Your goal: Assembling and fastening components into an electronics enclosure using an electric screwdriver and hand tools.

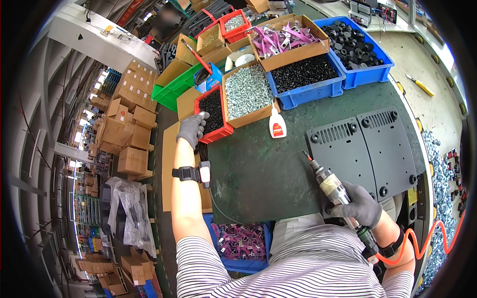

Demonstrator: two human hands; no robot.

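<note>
My left hand (192, 129), in a grey glove, reaches into the near corner of a red bin (214, 111) filled with small black parts; whether it holds any I cannot tell. My right hand (357, 204), also gloved, grips a pneumatic screwdriver (329, 183) whose bit points up-left over the green mat. An orange coiled air hose (422, 246) runs from the tool's rear. Two dark grey slotted metal panels (365, 146) lie flat just right of the tool tip.
A cardboard box of silver screws (247, 92), blue bins of black parts (304, 74) (354, 42), a box of purple brackets (285, 39) and a white glue bottle (277, 124) line the bench's far side. A blue bin of purple brackets (241, 243) sits by my lap.
</note>
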